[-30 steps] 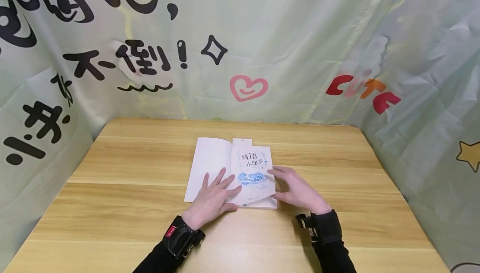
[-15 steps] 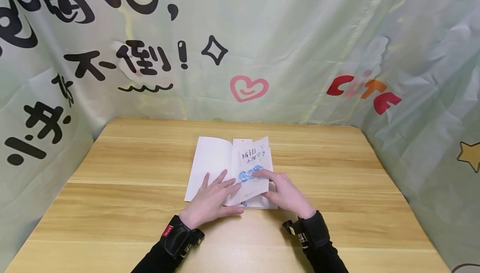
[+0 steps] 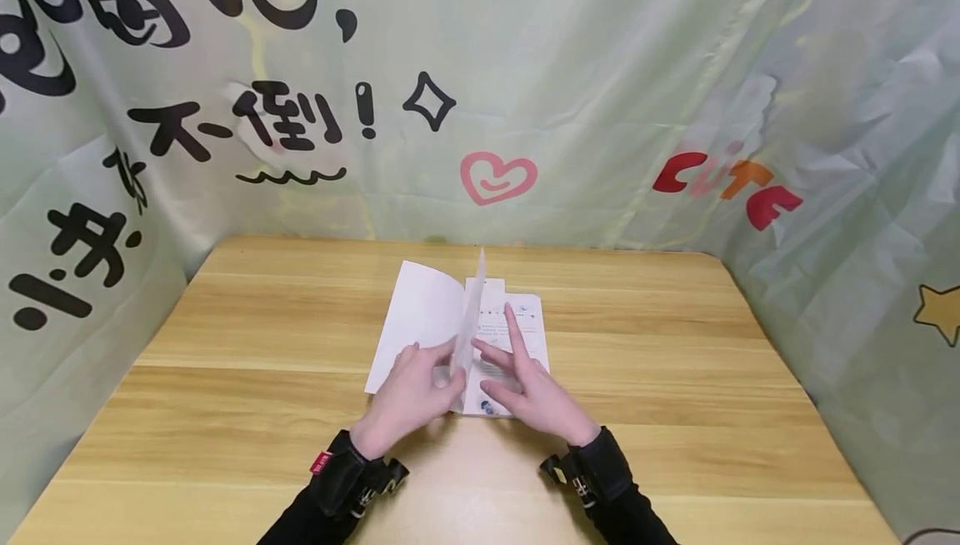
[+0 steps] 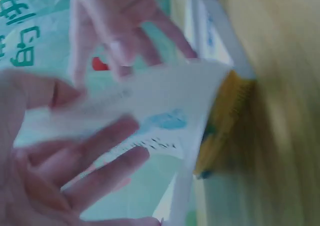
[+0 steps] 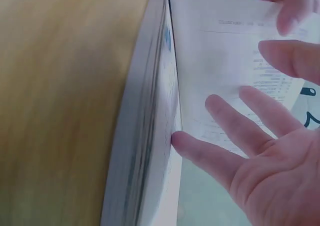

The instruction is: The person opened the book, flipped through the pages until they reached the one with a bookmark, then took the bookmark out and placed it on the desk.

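Note:
An open paperback book (image 3: 423,303) lies on the table, a blank white leaf at its left and a printed page (image 3: 531,332) at its right. Between them one book page (image 3: 474,307) stands nearly upright; its title side with a blue picture shows in the left wrist view. My left hand (image 3: 405,395) pinches this page near its bottom edge, thumb on the right face and fingers on the left. My right hand (image 3: 551,399) hovers right of the page with spread fingers, over the printed page. In the right wrist view its fingers appear close to the standing page; contact cannot be told.
A white tab (image 3: 491,285) sticks out beyond the book's top edge. The book lies on a wooden table (image 3: 645,345). A printed cloth backdrop (image 3: 600,95) rises behind the table and along both sides.
The title page has risen from lying on the right to standing near the spine, uncovering a printed page. The left hand went from lying flat to pinching it; the right hand moved left.

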`<state>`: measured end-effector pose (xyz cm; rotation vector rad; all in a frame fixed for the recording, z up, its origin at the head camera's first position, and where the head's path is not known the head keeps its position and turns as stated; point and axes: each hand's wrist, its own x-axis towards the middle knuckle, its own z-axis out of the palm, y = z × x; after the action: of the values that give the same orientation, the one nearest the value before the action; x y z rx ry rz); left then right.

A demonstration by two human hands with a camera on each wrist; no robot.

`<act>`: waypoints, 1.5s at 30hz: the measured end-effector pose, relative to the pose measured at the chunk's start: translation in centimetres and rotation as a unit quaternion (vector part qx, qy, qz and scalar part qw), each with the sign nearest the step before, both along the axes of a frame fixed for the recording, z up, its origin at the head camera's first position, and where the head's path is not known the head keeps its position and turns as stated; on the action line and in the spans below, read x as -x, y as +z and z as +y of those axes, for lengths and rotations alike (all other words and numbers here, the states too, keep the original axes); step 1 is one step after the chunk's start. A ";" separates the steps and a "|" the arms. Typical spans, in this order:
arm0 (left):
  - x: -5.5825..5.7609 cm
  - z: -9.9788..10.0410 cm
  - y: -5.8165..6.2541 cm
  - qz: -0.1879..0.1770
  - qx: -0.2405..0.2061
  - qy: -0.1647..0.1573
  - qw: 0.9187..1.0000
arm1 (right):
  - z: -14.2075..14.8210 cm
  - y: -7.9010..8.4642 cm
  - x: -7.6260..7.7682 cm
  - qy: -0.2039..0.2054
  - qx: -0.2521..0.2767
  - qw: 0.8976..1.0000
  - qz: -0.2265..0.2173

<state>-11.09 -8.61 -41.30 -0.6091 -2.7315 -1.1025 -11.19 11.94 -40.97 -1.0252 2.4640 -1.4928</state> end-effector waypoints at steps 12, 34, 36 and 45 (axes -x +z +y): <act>0.8 -2.6 1.1 0.079 0.033 0.074 0.994 | -0.8 -3.2 0.2 0.017 -0.125 0.992 0.009; 1.0 -3.0 -1.6 0.038 0.243 -0.026 0.969 | -1.3 -3.0 -0.3 0.032 -0.162 0.986 0.030; 1.0 -2.5 -1.9 0.038 0.239 -0.075 0.967 | -0.9 -3.0 -0.1 0.030 -0.141 0.989 0.021; 0.3 -0.3 -3.1 0.016 0.234 -0.029 0.972 | 2.7 -2.9 1.7 -0.016 -0.128 0.991 0.038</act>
<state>-11.39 -8.88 -44.39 -0.7563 -2.9731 -0.4408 -12.92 14.67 -43.84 -1.0147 2.6465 -1.1231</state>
